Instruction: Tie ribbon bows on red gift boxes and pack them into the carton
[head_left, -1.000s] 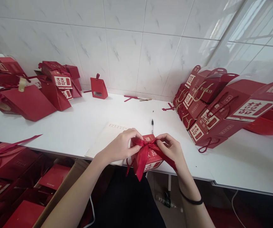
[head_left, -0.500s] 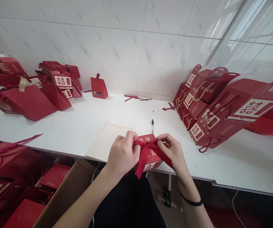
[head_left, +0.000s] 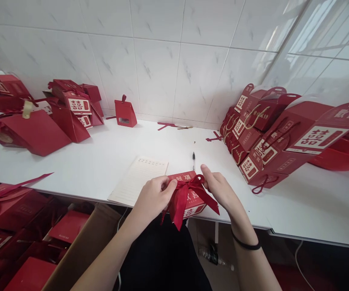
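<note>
A small red cardboard gift box (head_left: 184,177) with gold print is held at the near edge of the smooth white tabletop (head_left: 101,161). A glossy red satin ribbon (head_left: 180,200) is tied over it in a bow, its tails hanging. The bow's left loop is pinched by the left hand's (head_left: 151,198) fingers. The right hand (head_left: 221,189) is laid against the right loop; its grip cannot be told. A lined notepad (head_left: 138,180) lies just beside.

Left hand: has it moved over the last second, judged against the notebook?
Yes. The left hand has drawn back toward the table's near edge, away from the notebook's far corner; its fingertips pinch the ribbon.
</note>
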Available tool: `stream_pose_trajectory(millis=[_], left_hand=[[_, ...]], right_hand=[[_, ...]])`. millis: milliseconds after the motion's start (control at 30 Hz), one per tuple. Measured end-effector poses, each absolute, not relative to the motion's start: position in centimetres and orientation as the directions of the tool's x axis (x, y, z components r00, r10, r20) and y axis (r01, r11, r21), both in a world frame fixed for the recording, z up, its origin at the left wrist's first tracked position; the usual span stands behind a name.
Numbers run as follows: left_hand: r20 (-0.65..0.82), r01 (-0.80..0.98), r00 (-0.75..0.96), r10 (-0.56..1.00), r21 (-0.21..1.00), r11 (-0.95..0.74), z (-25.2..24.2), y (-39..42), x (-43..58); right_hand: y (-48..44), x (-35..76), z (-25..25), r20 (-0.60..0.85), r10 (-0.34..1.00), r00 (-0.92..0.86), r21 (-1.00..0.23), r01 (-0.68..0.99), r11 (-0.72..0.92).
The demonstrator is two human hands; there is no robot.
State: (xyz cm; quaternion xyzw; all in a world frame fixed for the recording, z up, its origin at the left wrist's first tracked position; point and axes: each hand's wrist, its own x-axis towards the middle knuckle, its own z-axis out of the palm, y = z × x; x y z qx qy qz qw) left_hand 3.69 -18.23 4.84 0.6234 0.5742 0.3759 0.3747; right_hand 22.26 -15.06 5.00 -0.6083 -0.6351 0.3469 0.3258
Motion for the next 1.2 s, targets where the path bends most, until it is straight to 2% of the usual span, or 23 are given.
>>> stream_pose_trajectory(millis=[167,267,400,500,600,700,833,1100,1167,1200], left_hand=[[0.060,0.333,-0.016,0.998,0.941,-0.051,3.8,-18.9,4.3],[0.082,0.331,-0.056,0.995,0.942,-0.059,3.4,-19.2,4.6],[0.104,0.360,-0.078,0.992,0.930,-0.069,3.4,-19.2,4.8],[0.099,0.334,-0.078,0.992,0.940,-0.067,3.5,-19.2,4.8],[0.090,0.271,-0.084,0.992,0.961,-0.064,3.4,-19.2,4.8],[0.102,0.218,-0.096,0.990,0.973,-0.079,3.3,-19.4,5.0],[0.140,0.221,-0.144,0.980,0.970,-0.105,2.9,-19.6,5.3],[0.229,0.366,-0.191,0.954,0.919,-0.147,1.4,-19.6,5.8],[0.232,0.354,-0.204,0.951,0.923,-0.150,1.1,-19.5,5.8],[0.228,0.342,-0.199,0.953,0.927,-0.150,1.1,-19.4,5.7]], right_hand=[[-15.1,21.7,4.9,-0.036,0.989,-0.143,-0.862,0.504,0.041],[-15.0,21.8,4.7,-0.024,0.995,-0.094,-0.903,0.429,0.019],[-14.3,21.5,5.1,-0.046,0.999,-0.003,-0.819,0.573,-0.036],[-14.1,21.4,5.3,-0.075,0.996,-0.054,-0.776,0.630,-0.024],[-14.6,21.6,4.8,-0.047,0.991,-0.124,-0.874,0.485,0.020],[-15.6,22.0,3.7,0.027,0.995,-0.100,-0.964,0.261,0.052],[-16.5,22.1,2.2,0.075,0.996,-0.037,-0.996,0.052,0.077],[-16.5,21.5,0.8,0.090,0.993,0.075,-0.981,-0.164,0.101],[-16.4,21.6,0.6,0.082,0.994,0.069,-0.987,-0.136,0.091],[-16.5,21.7,0.6,0.093,0.994,0.061,-0.993,-0.071,0.097]])
